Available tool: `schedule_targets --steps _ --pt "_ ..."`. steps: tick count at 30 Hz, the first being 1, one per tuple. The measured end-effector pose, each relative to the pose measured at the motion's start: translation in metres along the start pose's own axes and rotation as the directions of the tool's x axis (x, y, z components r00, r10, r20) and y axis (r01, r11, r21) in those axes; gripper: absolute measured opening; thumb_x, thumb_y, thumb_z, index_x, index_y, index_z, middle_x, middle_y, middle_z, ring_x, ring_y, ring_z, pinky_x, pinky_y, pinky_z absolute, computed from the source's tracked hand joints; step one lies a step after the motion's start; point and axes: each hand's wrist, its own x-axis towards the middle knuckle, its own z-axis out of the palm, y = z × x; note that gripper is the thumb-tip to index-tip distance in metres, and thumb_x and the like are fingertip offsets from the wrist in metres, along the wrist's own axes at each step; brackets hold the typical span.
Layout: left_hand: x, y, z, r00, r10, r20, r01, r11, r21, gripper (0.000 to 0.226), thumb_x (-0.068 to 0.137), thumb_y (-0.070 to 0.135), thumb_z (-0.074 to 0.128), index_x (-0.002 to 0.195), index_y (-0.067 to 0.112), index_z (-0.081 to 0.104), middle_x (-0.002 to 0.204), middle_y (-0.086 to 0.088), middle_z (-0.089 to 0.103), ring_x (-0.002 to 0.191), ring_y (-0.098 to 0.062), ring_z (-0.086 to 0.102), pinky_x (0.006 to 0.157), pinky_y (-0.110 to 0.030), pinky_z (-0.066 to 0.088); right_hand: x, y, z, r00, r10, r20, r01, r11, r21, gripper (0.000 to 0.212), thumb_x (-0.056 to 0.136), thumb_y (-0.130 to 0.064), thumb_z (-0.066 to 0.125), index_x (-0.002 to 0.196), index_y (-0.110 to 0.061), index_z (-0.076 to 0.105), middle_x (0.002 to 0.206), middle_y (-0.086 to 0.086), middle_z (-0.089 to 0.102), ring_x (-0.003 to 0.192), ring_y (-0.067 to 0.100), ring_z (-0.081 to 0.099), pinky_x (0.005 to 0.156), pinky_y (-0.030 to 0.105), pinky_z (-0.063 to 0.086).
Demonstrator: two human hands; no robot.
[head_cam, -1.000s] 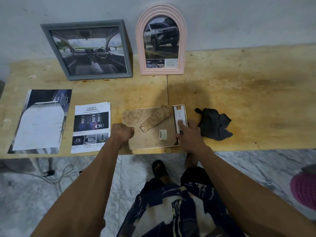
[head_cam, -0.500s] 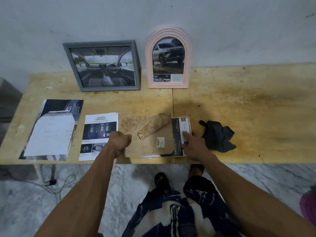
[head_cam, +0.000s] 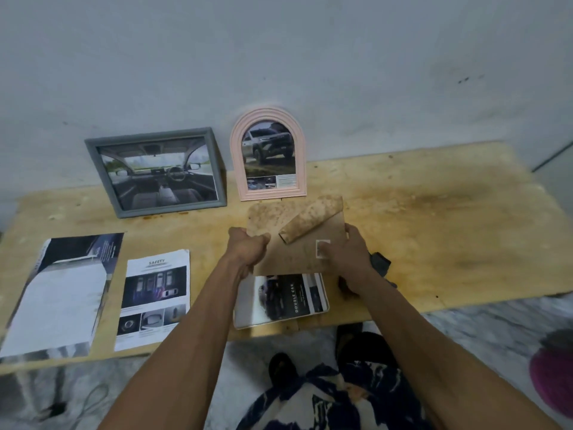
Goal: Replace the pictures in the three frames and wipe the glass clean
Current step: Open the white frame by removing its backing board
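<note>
Both hands lift a brown backing board (head_cam: 297, 243) off the third frame (head_cam: 248, 308), which half a second ago it covered at the near edge of the wooden table (head_cam: 434, 218); the move bares the picture (head_cam: 290, 297) inside, a dark car print marked "DOUBLE CAR", and that suggests this last frame is open and ready for its swap; the left hand (head_cam: 248, 248) curls round the board's left edge, thumb side up, while the right hand (head_cam: 348, 254) grips the right edge with fingers spread over a small label; the board's fold-out stand (head_cam: 311, 223) juts up from its back; two replacement prints, a "SAFETY" sheet (head_cam: 155, 301) and a larger blue-and-white sheet (head_cam: 62, 293), lie flat to the left; a grey frame (head_cam: 155, 170) and a pink arched frame (head_cam: 269, 158) lean upright against the wall, each with a car photo; a dark cloth (head_cam: 379, 262) lies mostly hidden behind the right wrist.
</note>
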Motion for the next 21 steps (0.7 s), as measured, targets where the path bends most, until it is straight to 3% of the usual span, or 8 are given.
schedule_targets --steps 2,5,8,10,13,17,20,21 --pt "-0.002 0.014 0.022 0.999 0.025 0.045 -0.026 1.000 0.013 0.060 0.083 0.022 0.080 0.125 0.008 0.040 0.106 -0.004 0.054 0.085 -0.015 0.054 0.056 -0.030 0.047 0.013 -0.001 -0.020 0.998 0.007 -0.069 -0.008 1.000 -0.024 0.068 0.086 -0.024 0.072 0.144 -0.023 0.037 0.132 0.002 0.053 0.110 0.024 0.055 0.085 0.040 0.054" --pt "-0.002 0.034 0.056 0.994 0.040 0.100 -0.057 0.982 0.180 0.070 0.072 0.017 0.087 0.121 0.015 0.037 0.107 -0.002 0.051 0.101 -0.023 0.054 0.086 -0.046 0.056 0.039 -0.002 -0.052 0.991 0.014 -0.130 -0.025 0.996 -0.081 0.071 0.085 -0.027 0.073 0.146 -0.022 0.037 0.137 0.004 0.051 0.116 0.028 0.053 0.090 0.044 0.053" --pt "0.004 0.047 0.091 0.992 0.071 0.102 -0.098 0.953 0.287 0.075 0.063 0.021 0.092 0.118 0.017 0.040 0.117 -0.007 0.056 0.106 -0.029 0.058 0.089 -0.049 0.058 0.068 -0.002 -0.084 0.989 0.034 -0.143 -0.051 0.991 -0.121 0.073 0.083 -0.026 0.073 0.147 -0.021 0.037 0.137 0.005 0.051 0.116 0.028 0.054 0.078 0.037 0.055" --pt "0.007 0.055 0.115 0.991 0.095 0.089 -0.119 0.940 0.321 0.074 0.063 0.024 0.093 0.116 0.017 0.041 0.113 -0.006 0.057 0.102 -0.029 0.059 0.085 -0.048 0.059 0.087 -0.001 -0.103 0.987 0.036 -0.154 -0.059 0.987 -0.150 0.072 0.083 -0.023 0.073 0.146 -0.019 0.038 0.136 0.006 0.052 0.116 0.027 0.054 0.075 0.029 0.049" --pt "0.015 0.067 0.147 0.995 0.087 0.044 -0.096 0.936 0.338 0.076 0.059 0.025 0.095 0.117 0.014 0.046 0.115 -0.007 0.057 0.102 -0.027 0.060 0.084 -0.044 0.059 0.118 0.004 -0.121 0.988 0.070 -0.140 -0.096 0.977 -0.190 0.073 0.081 -0.022 0.077 0.144 -0.016 0.041 0.137 0.007 0.052 0.119 0.028 0.054 0.085 0.032 0.048" --pt "0.035 0.069 0.180 1.000 0.007 -0.008 -0.005 0.963 0.270 0.109 0.033 0.040 0.097 0.127 0.011 0.049 0.122 -0.009 0.059 0.106 -0.024 0.062 0.092 -0.040 0.058 0.157 0.011 -0.131 0.993 0.067 -0.101 -0.097 0.938 -0.333 0.078 0.070 -0.037 0.079 0.139 -0.018 0.048 0.135 0.010 0.054 0.118 0.030 0.054 0.096 0.044 0.050" --pt "0.053 0.068 0.197 0.998 -0.063 -0.019 0.066 0.963 0.260 0.104 0.048 0.037 0.098 0.133 0.004 0.047 0.129 -0.001 0.053 0.113 -0.015 0.055 0.098 -0.022 0.046 0.183 0.018 -0.134 1.000 0.019 -0.018 -0.026 0.883 -0.469 0.070 0.078 -0.035 0.076 0.137 -0.008 0.050 0.133 0.013 0.056 0.119 0.034 0.052 0.100 0.043 0.045" --pt "0.059 0.067 0.201 0.996 -0.078 -0.036 0.084 0.965 0.248 0.104 0.048 0.039 0.096 0.132 0.002 0.048 0.128 -0.002 0.054 0.115 -0.017 0.056 0.099 -0.022 0.045 0.190 0.019 -0.134 1.000 0.013 -0.006 -0.014 0.871 -0.491 0.069 0.079 -0.034 0.076 0.137 -0.006 0.050 0.132 0.013 0.056 0.120 0.035 0.052 0.101 0.043 0.044"
